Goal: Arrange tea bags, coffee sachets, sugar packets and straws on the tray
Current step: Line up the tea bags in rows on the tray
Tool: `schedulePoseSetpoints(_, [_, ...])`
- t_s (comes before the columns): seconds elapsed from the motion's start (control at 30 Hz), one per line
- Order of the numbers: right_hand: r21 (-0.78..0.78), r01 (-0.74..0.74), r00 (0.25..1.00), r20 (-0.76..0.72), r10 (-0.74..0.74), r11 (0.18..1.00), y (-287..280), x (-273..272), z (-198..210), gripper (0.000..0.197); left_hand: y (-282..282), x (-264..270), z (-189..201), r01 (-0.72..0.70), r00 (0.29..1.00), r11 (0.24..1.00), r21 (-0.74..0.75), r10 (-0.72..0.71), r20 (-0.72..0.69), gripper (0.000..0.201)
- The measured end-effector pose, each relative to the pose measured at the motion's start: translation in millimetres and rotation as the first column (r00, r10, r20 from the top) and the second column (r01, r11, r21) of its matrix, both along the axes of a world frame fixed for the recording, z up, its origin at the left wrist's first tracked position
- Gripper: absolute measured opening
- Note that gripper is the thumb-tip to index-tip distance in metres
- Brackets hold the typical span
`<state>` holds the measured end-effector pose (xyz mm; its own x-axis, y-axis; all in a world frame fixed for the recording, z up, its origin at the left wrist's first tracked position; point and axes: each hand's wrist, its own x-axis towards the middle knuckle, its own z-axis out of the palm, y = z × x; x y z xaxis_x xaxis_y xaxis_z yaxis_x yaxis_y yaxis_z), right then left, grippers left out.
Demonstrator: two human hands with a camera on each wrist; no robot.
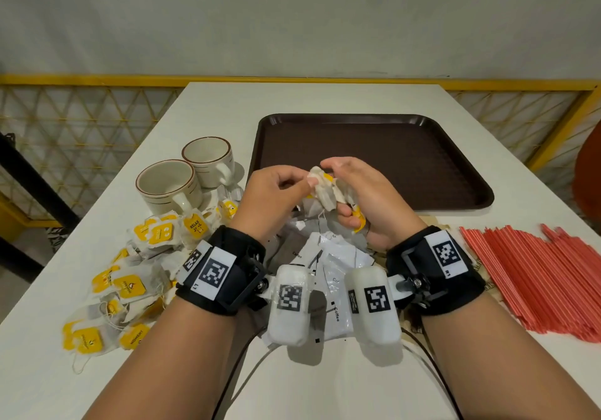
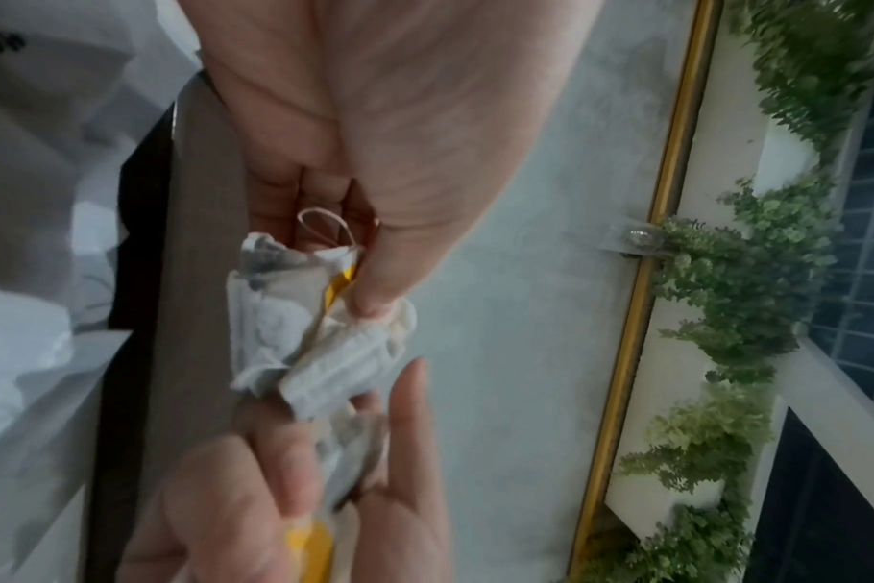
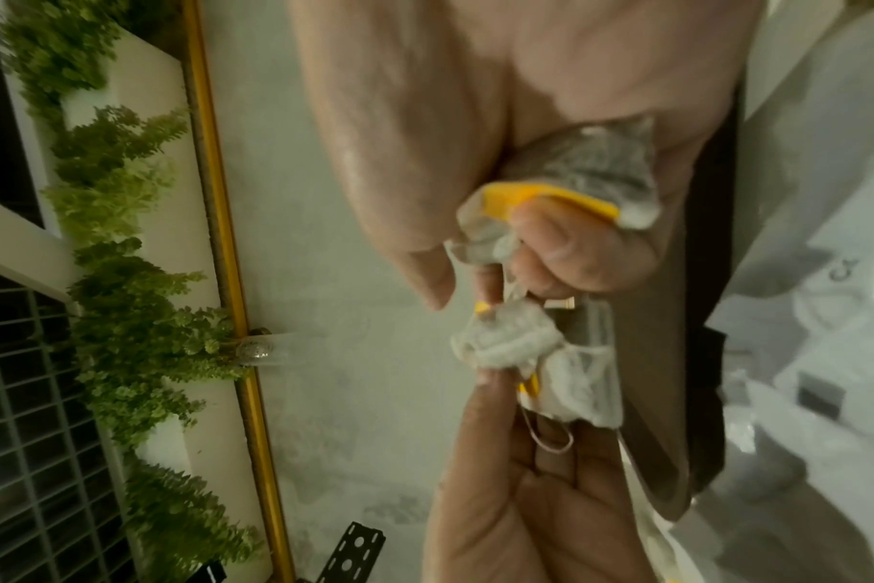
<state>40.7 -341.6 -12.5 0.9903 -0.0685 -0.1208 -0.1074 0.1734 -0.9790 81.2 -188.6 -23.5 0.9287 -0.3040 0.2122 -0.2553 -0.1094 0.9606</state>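
My right hand (image 1: 341, 188) grips a crumpled bunch of white tea bags (image 1: 325, 191) with yellow tags, just above the near edge of the brown tray (image 1: 406, 159). The thumb and fingers of my left hand (image 1: 304, 182) pinch one tea bag (image 2: 335, 355) at the bunch's left end. In the right wrist view, the curled fingers (image 3: 574, 252) clamp the tea bags (image 3: 594, 177). A loose pile of tea bags (image 1: 130, 276) lies at the left. White coffee sachets (image 1: 325, 257) lie under my wrists, and red straws (image 1: 536, 273) lie at the right. Nothing lies on the tray.
Two cream cups (image 1: 166, 188) (image 1: 208, 159) stand left of the tray. Brown paper packets (image 1: 437, 221) peek out by my right wrist. The white table (image 1: 325, 97) ends at a yellow railing (image 1: 97, 79). Cables run off the near edge.
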Motion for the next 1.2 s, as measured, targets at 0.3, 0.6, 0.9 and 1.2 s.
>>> schedulePoseSetpoints(0.3, [-0.089, 0.006, 0.993, 0.114, 0.005, 0.996, -4.8, -1.7, 1.8, 0.006, 7.6, 3.7, 3.4, 0.028, 1.0, 0.996, -0.087, -0.027, 0.012, 0.021])
schedulePoseSetpoints(0.6, [-0.202, 0.006, 0.98, 0.197, 0.035, 0.979, 2.5, -2.6, -1.4, 0.013, 0.9, -0.7, 2.5, -0.009, 1.0, 0.988, -0.152, 0.007, -0.008, 0.012])
schedulePoseSetpoints(0.9, [-0.217, 0.044, 0.981, 0.193, -0.001, 0.975, -0.1, -2.8, 1.3, 0.016, 4.2, -1.4, 6.7, 0.001, 0.999, 0.987, -0.162, -0.007, -0.035, 0.015])
schedulePoseSetpoints(1.2, [-0.243, 0.049, 0.982, 0.188, -0.003, 0.969, -6.2, -3.2, 4.8, 0.022, 9.8, 7.0, 4.5, -0.034, 0.998, 0.988, -0.152, 0.04, 0.037, 0.03])
